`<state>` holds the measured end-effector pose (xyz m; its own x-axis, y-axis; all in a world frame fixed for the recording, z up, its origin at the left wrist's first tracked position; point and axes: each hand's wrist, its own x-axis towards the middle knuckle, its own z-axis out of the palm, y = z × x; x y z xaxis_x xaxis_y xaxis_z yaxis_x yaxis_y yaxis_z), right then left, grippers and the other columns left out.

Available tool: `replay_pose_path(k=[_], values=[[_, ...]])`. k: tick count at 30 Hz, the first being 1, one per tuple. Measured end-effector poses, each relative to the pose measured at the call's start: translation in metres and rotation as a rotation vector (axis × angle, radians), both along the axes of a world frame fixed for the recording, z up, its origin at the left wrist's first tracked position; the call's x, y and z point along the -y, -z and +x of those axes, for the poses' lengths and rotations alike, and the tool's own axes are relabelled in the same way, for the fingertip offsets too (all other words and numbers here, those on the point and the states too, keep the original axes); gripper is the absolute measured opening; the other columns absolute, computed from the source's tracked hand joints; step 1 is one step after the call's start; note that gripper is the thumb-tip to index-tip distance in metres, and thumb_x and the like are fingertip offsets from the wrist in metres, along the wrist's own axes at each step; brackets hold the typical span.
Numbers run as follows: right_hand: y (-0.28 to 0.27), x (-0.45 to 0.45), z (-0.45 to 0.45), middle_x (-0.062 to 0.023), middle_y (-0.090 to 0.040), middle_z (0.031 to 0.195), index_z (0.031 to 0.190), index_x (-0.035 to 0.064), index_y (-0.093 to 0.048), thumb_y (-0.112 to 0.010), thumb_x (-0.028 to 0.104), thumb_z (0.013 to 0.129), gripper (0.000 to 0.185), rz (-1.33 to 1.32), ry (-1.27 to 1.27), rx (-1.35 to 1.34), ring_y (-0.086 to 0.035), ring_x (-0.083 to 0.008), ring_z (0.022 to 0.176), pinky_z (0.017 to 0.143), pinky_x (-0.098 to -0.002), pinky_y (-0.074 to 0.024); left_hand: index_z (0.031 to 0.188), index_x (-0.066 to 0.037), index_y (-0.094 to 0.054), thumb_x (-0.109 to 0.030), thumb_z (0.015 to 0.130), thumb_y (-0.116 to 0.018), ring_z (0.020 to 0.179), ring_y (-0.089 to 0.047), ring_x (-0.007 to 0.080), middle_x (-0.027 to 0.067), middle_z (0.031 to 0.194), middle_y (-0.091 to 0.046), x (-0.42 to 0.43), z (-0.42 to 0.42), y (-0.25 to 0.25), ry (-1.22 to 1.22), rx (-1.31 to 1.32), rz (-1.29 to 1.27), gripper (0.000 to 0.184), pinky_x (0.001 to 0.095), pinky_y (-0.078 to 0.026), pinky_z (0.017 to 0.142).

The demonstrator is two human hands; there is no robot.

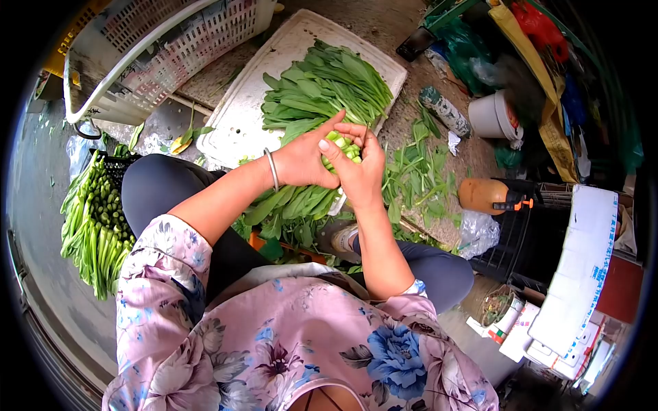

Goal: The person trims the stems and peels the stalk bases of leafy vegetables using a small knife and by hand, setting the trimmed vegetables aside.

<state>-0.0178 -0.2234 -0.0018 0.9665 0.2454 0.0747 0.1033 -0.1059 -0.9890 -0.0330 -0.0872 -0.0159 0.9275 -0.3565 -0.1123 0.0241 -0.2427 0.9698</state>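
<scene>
A bunch of leafy greens [341, 148] is between my hands, its pale cut stem ends facing up and its leaves hanging below. My left hand [306, 159], with a silver bangle at the wrist, wraps round one side. From the other side my right hand [362, 170] closes on the same bunch, the fingers of both hands meeting near the stem ends. Just beyond them, a pile of leafy greens [325, 85] lies on a white foam board [240, 103], leaves spread over its far part.
Loose leaves [419, 175] litter the ground to the right. At left, bundled greens [99, 226] fill a black crate. A white plastic basket [185, 51] stands at upper left. A white bucket [490, 116], an orange spray bottle [483, 196] and a white box [572, 267] are at right.
</scene>
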Motion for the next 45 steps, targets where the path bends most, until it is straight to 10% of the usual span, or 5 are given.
replay_pose_path(k=[14, 26, 35, 41, 45], values=[[-0.016, 0.01, 0.002, -0.0057, -0.06, 0.086, 0.092, -0.0013, -0.06, -0.05, 0.04, 0.088, 0.043, 0.21, -0.093, -0.236, -0.053, -0.0106, 0.077, 0.071, -0.0223, -0.0414, 0.135, -0.002, -0.025, -0.01, 0.058, -0.073, 0.103, -0.046, 0.0128, 0.0064, 0.114, -0.048, -0.001, 0.002, -0.003, 0.064, -0.05, -0.255, 0.091, 0.0235, -0.037, 0.091], [-0.002, 0.0, -0.017, -0.0072, -0.061, 0.091, 0.098, 0.0017, -0.059, -0.071, 0.026, 0.076, 0.035, -0.006, -0.029, 0.094, -0.055, -0.0128, 0.085, 0.077, -0.0256, -0.0427, 0.131, 0.001, -0.028, -0.013, 0.055, -0.071, 0.122, -0.036, 0.0214, 0.0181, 0.14, -0.026, -0.004, -0.002, -0.008, 0.155, -0.158, -0.048, 0.088, 0.0271, -0.031, 0.099], [-0.004, -0.001, -0.013, -0.0016, -0.059, 0.075, 0.084, 0.0, -0.06, -0.068, 0.009, 0.075, 0.015, -0.04, 0.096, 0.059, -0.051, -0.007, 0.071, 0.066, -0.0225, -0.0419, 0.129, -0.001, -0.033, -0.016, 0.055, -0.072, 0.116, -0.042, 0.0211, 0.0168, 0.135, -0.035, -0.001, 0.006, -0.002, 0.161, -0.001, -0.072, 0.086, 0.0281, -0.032, 0.098], [0.0, 0.011, 0.013, -0.0036, -0.06, 0.075, 0.082, -0.001, -0.059, -0.067, 0.011, 0.075, 0.016, -0.087, 0.221, 0.099, -0.054, -0.0093, 0.068, 0.064, -0.024, -0.0439, 0.114, -0.001, -0.05, -0.034, 0.053, -0.076, 0.087, -0.058, 0.0308, 0.0183, 0.092, -0.059, 0.01, 0.003, -0.006, -0.191, 0.244, 0.236, 0.075, 0.0323, -0.045, 0.079], [-0.019, 0.007, 0.023, -0.0065, -0.06, 0.073, 0.081, 0.0023, -0.06, -0.066, 0.01, 0.073, 0.013, -0.336, 0.367, 0.35, -0.054, -0.0119, 0.062, 0.056, -0.0265, -0.0442, 0.128, -0.003, -0.034, -0.036, 0.054, -0.076, 0.111, -0.046, 0.0319, 0.0185, 0.113, -0.05, 0.027, -0.009, -0.022, -0.346, 0.318, 0.411, 0.091, 0.0493, -0.034, 0.092]])
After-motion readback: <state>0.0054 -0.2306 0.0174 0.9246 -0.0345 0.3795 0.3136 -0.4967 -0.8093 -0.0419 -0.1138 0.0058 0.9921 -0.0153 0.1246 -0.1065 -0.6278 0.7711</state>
